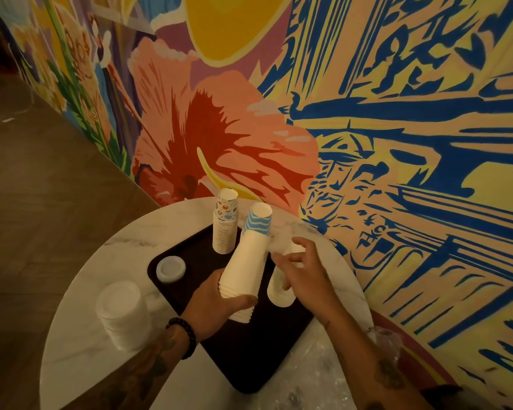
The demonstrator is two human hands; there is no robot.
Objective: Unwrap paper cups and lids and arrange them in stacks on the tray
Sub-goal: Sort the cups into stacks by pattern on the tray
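A dark tray [249,359] lies on a round white marble table [80,359]. My left hand [216,306] grips the lower end of a tilted stack of white cups [245,261], whose top cup has blue wavy stripes. My right hand [302,273] holds a second white cup stack [279,291] just to its right, above the tray's right edge. An upright stack of patterned cups [225,226] stands at the tray's far end. A small stack of lids [171,269] sits in the tray's left corner. A taller pile of white lids [120,312] stands on the table, left of the tray.
A painted mural wall [397,143] runs close behind and to the right of the table. Crumpled clear plastic wrap [387,340] lies at the table's right edge, and more plastic lies near the front. Wooden floor [42,187] extends to the left.
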